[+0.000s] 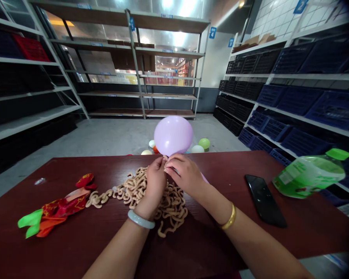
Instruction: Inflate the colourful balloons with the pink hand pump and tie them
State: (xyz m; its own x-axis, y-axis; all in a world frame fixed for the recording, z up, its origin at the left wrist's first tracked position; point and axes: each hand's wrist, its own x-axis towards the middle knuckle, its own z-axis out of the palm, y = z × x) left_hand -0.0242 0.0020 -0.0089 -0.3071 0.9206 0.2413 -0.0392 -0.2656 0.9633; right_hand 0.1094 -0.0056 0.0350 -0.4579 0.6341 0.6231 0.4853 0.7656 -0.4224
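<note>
An inflated purple balloon (pixel 173 135) stands above the far edge of the table, its neck down at my fingers. My left hand (pixel 156 176) is closed around the neck area, the thumb near the top. My right hand (pixel 184 170) pinches at the same spot, fingers bent together; the fingertips partly hide what lies between them. Under both hands spreads a pile of beige curled pieces (pixel 174 209), like puffed snack curls. Left of the pile lie limp balloons in green (pixel 31 223) and orange (pixel 50 225), with red-and-gold patterned pieces (pixel 71 205).
A black phone (pixel 264 199) and a green-capped bottle (pixel 310 175) of green liquid sit at the right of the dark red table (pixel 221 240). Beyond it, several balloons (pixel 204 143) lie on the floor. Shelves with blue crates (pixel 299 100) line the right; racks (pixel 168 54) stand behind.
</note>
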